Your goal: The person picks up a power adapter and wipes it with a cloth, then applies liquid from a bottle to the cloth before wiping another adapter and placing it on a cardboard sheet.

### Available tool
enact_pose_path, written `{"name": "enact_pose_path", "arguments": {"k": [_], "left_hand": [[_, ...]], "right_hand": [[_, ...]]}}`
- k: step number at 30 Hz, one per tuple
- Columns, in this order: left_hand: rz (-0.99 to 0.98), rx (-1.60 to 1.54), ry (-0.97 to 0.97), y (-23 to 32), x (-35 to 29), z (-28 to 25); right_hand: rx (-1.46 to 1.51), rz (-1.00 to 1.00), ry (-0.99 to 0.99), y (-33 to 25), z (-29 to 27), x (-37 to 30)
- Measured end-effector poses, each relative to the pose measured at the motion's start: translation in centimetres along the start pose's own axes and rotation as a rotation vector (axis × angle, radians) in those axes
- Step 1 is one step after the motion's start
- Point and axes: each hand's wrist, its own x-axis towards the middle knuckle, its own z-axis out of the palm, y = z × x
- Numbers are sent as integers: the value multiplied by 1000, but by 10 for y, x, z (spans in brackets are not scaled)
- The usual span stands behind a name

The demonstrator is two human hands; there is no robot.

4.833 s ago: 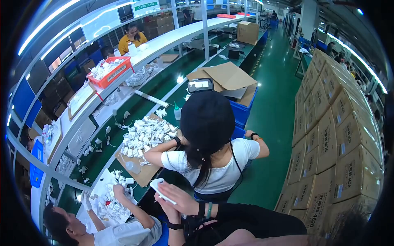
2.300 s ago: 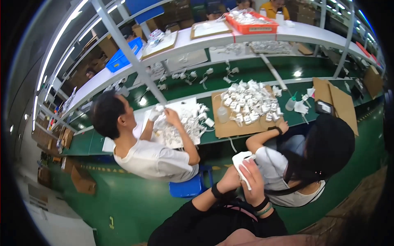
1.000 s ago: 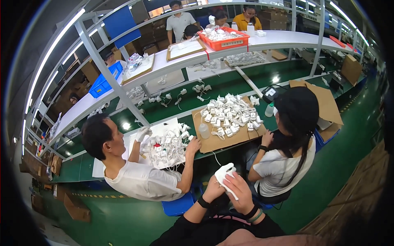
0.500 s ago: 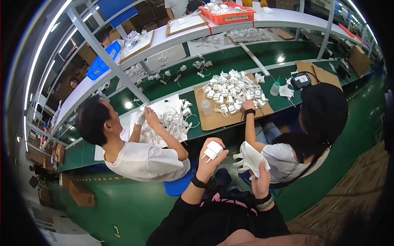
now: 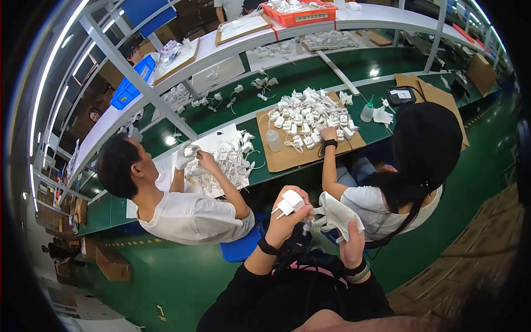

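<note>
A white two-pin charger [image 5: 291,202] lies in my left hand [image 5: 281,227], its pins pointing down and left and the thumb pressed along its side. My right hand [image 5: 352,250] grips a white work glove [image 5: 340,214] by its cuff. The glove's limp fingers hang toward my left hand and reach close to its thumb; whether they touch cannot be made out. Both hands are in front of my body, short of the green workbench [image 5: 287,178].
Seated co-workers in white shirts flank me, left [image 5: 185,216] and right [image 5: 376,207]. Piled white chargers [image 5: 310,113] cover a cardboard sheet [image 5: 282,160]; more chargers with cables [image 5: 227,166] lie to the left. A red bin [image 5: 301,16] and blue bin [image 5: 133,83] stand on the upper shelf.
The glove's fingers have come nearer my left hand, and the left thumb has shifted toward them. The left co-worker's gloved hand has moved, and my view has shifted slightly.
</note>
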Motion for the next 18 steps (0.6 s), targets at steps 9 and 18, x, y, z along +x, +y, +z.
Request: {"name": "enact_pose_path", "arguments": {"k": [9, 18], "left_hand": [[-72, -105, -93, -2, -6, 2], [-80, -203, -226, -4, -19, 5]], "right_hand": [[-262, -302, -204, -10, 13, 11], [-395, -376, -266, -15, 37, 11]]}}
